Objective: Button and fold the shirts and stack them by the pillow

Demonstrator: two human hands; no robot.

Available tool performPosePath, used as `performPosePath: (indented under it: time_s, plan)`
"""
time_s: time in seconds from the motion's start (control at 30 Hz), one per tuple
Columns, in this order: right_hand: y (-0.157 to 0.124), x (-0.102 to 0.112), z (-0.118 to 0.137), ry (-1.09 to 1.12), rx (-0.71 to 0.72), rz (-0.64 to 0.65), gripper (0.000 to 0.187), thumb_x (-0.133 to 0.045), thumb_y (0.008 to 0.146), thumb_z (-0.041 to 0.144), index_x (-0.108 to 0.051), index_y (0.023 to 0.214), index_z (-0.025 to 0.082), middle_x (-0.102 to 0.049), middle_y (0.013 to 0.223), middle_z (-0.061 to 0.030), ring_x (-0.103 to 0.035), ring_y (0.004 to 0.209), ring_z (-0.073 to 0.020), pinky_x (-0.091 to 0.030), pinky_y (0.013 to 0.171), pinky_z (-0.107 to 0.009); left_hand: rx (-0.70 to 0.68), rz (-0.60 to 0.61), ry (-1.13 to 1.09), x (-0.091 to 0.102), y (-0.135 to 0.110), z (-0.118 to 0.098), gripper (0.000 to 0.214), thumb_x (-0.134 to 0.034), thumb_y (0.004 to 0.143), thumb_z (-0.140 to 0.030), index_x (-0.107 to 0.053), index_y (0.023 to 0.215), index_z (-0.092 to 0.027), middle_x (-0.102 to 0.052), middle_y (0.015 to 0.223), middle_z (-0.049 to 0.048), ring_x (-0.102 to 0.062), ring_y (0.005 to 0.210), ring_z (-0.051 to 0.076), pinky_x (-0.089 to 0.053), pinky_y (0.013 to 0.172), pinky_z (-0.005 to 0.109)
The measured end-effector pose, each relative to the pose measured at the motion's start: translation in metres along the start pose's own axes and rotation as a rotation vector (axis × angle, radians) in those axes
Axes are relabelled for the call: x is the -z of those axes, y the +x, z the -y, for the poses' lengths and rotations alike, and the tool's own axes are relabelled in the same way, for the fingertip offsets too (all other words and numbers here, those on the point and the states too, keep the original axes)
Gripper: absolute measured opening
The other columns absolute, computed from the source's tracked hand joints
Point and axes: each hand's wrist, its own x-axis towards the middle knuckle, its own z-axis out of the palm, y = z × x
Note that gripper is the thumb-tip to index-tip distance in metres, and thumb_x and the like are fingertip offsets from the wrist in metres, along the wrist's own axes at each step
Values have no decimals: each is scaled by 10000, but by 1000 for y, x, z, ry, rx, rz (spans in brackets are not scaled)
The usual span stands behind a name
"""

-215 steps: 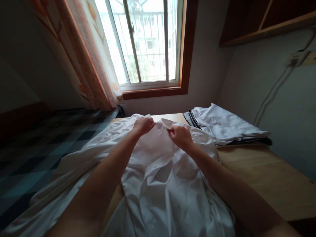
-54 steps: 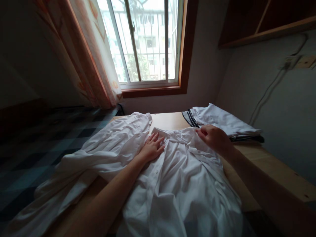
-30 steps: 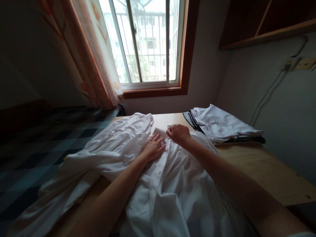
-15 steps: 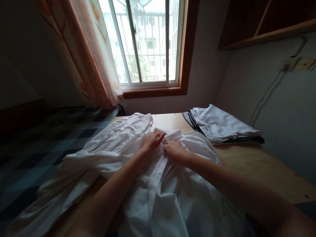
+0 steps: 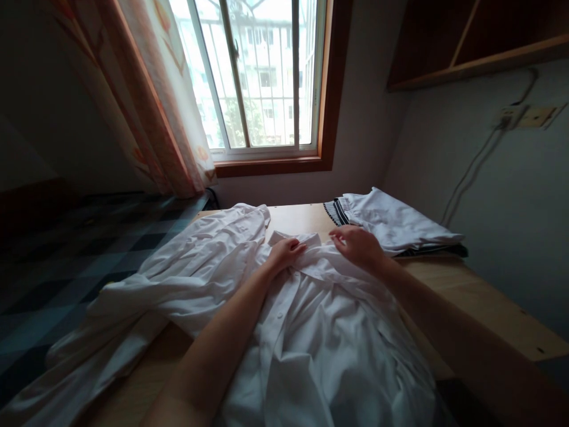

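A white button-up shirt point(image 5: 306, 332) lies front up before me, its collar point(image 5: 306, 239) toward the window and its lower part wrinkled. My left hand point(image 5: 287, 252) is closed on the cloth just below the collar, with its fingertips pressed together. My right hand point(image 5: 355, 243) is at the shirt's right shoulder, its fingers loosely curled and slightly apart, with no cloth visible between them. To the left, another spread white garment point(image 5: 213, 249) overlaps or meets this shirt; where one ends is hard to tell.
Folded white and black-striped clothes point(image 5: 395, 222) lie at the back right of the wooden board point(image 5: 466, 302). A checked bed cover point(image 5: 111, 237) is on the left. Beyond are a window point(image 5: 262, 77) and a curtain point(image 5: 146, 101). A shelf point(image 5: 480, 59) overhangs the right.
My right hand has moved from the button placket out to the shirt's right shoulder. The cloth there has shifted and flattened. My left hand has moved slightly right, staying near the collar.
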Motion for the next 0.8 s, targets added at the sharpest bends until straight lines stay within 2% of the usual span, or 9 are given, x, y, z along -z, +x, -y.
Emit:
performPosePath:
  time_s: [0.07,0.17,0.23,0.33,0.43,0.57,0.63,0.73,0.8]
  plan:
    - [2,1,-24,-67,-121,-12,344,-510,949,330,-683,1201,172,-719,1135,-116,-662,1005,-234,-454,766,-283,7,-46,-79,0,-2,5,418,-533,832,-494,-434,554,-198,-397,525,-56,-350,531,106,-230,529,258]
    - [-1,-4,-53,-70,-206,156,326,-559,904,437,-741,991,179,-740,964,-103,-670,852,-237,-416,641,-276,18,-98,-188,-1,-2,9,415,-501,836,-509,-402,576,-201,-371,551,-62,-344,553,101,-250,539,249]
    - [-2,-7,-66,-14,-220,214,300,-526,905,391,-733,841,184,-732,846,-80,-655,779,-217,-388,614,-272,25,-118,-231,-1,0,11,415,-497,833,-524,-401,588,-203,-365,561,-63,-344,560,101,-258,542,248]
    - [-1,-7,-80,111,-237,143,316,-450,902,291,-693,737,172,-700,752,-66,-628,735,-197,-389,626,-270,51,-177,-276,-3,3,13,411,-484,844,-537,-419,614,-203,-381,578,-59,-356,570,104,-276,547,247]
    - [4,0,-87,350,-341,140,305,-448,891,319,-674,757,164,-667,706,-48,-599,666,-183,-403,582,-259,69,-232,-300,-3,5,14,409,-467,865,-529,-405,619,-207,-384,584,-54,-350,566,105,-281,545,251]
    - [11,14,-89,676,-418,276,382,-455,913,463,-687,905,159,-667,701,-43,-576,585,-161,-414,527,-245,79,-283,-263,-1,3,13,382,-456,892,-484,-393,629,-213,-382,590,-52,-355,569,110,-293,558,257]
    - [19,23,-89,599,-333,259,419,-475,906,505,-697,845,155,-669,678,-54,-572,582,-165,-389,513,-245,81,-305,-233,0,2,12,370,-443,906,-473,-390,645,-216,-388,603,-49,-368,583,116,-303,574,257]
    - [39,41,-92,228,-164,133,392,-556,880,494,-686,705,169,-677,667,-54,-577,626,-172,-355,541,-253,73,-329,-179,-1,1,9,358,-435,919,-460,-380,657,-222,-411,626,-40,-393,610,129,-314,601,261]
    - [54,51,-93,12,-59,86,361,-571,890,474,-704,727,181,-705,723,-53,-597,679,-175,-358,590,-256,67,-348,-146,-2,1,7,350,-437,926,-448,-377,662,-227,-427,633,-32,-409,619,138,-313,611,268]
